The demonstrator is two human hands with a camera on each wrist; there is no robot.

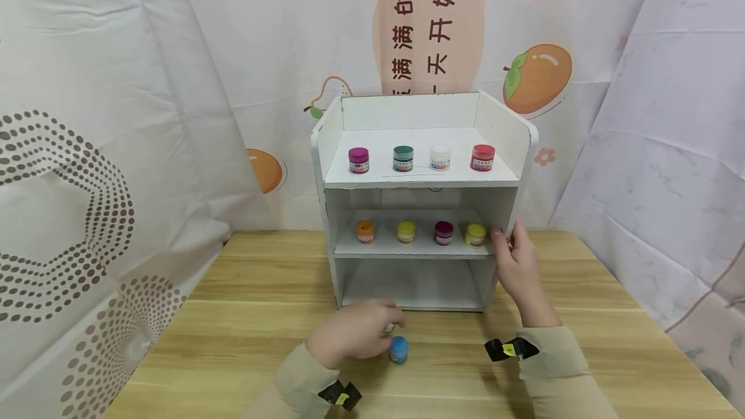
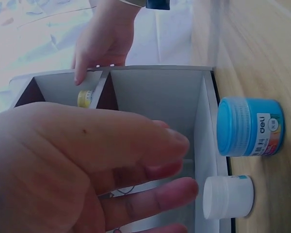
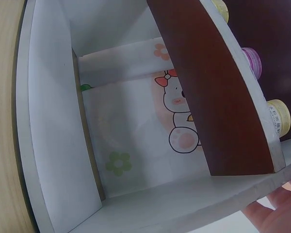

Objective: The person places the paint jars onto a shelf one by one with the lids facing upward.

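Note:
My left hand hovers over the table before the shelf, fingers loosely extended with nothing between them. Just beside its fingertips stands a blue paint jar, with a Deli label readable in the left wrist view. A smaller white jar stands near it by the shelf's base; the left hand mostly hides it in the head view. My right hand grips the right side panel of the white three-level shelf, thumb at the front edge and fingers along the outer side. A yellow-lidded jar sits close to that thumb.
The top level holds purple, green, white and red jars. Orange, yellow and dark purple jars line the middle level. Patterned cloth hangs behind the wooden table.

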